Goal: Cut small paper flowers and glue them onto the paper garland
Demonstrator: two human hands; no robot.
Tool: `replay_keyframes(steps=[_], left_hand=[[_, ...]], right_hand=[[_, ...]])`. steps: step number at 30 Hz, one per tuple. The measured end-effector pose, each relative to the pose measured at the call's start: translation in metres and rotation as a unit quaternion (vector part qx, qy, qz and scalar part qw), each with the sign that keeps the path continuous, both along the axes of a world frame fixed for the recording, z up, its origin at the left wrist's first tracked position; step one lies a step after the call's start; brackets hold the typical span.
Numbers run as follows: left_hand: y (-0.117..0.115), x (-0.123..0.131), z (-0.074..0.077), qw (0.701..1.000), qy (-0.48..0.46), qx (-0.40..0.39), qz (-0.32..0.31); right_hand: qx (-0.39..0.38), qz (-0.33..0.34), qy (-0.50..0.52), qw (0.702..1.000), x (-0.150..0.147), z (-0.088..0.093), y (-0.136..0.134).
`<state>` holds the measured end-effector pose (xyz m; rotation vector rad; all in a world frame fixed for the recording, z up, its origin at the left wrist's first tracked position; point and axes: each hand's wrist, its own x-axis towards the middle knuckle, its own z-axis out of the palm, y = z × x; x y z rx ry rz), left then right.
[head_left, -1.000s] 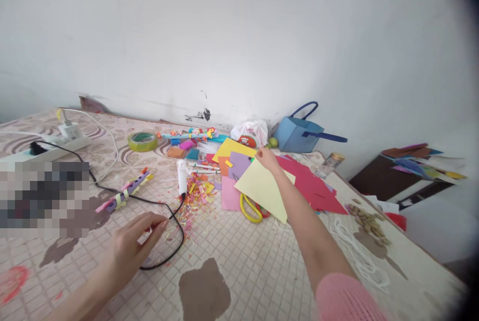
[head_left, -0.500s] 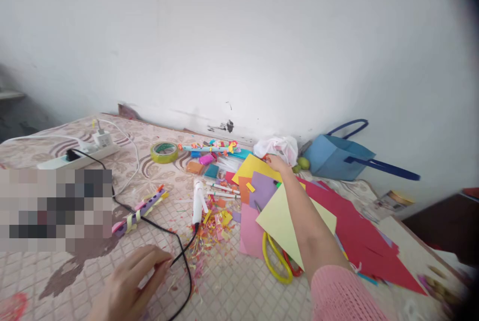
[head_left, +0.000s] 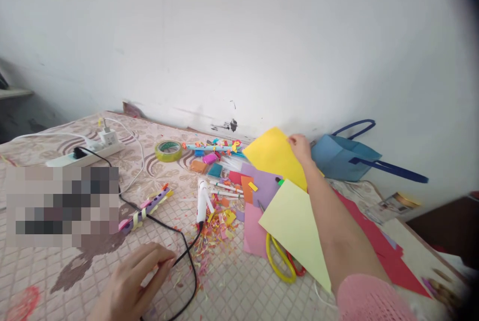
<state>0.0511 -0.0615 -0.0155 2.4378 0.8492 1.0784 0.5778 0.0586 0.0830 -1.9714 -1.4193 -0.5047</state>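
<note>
My right hand (head_left: 300, 147) is stretched far across the table and pinches the top edge of a bright yellow paper sheet (head_left: 275, 156), which is lifted and tilted up above the other sheets. A pale yellow sheet (head_left: 294, 224) lies under my forearm, over purple (head_left: 262, 186), pink (head_left: 253, 231) and red (head_left: 368, 241) sheets. My left hand (head_left: 132, 281) rests on the table near the front edge, fingers curled over a small white scrap, beside a black cable (head_left: 183, 256).
A white glue gun (head_left: 202, 200) lies among paper scraps. Yellow-handled scissors (head_left: 279, 263) poke out under the pale sheet. A tape roll (head_left: 168, 150), markers (head_left: 224, 189), a power strip (head_left: 88, 156) and a blue bag (head_left: 346, 157) stand farther back by the wall.
My right hand has taken the bright yellow sheet by its edge and raised it off the pile. The left hand has stayed in place. The view shifted slightly.
</note>
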Motion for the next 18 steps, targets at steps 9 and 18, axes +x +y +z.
replay_keyframes(steps=[9, 18], left_hand=[[-0.012, 0.003, 0.004, 0.999, -0.008, -0.004, -0.046], [-0.031, 0.008, 0.002, 0.99, 0.013, -0.053, -0.131]], right_hand=[[0.3, 0.002, 0.028, 0.953, -0.014, 0.104, -0.094], [0.299, 0.019, 0.403, 0.865, -0.064, 0.051, -0.199]])
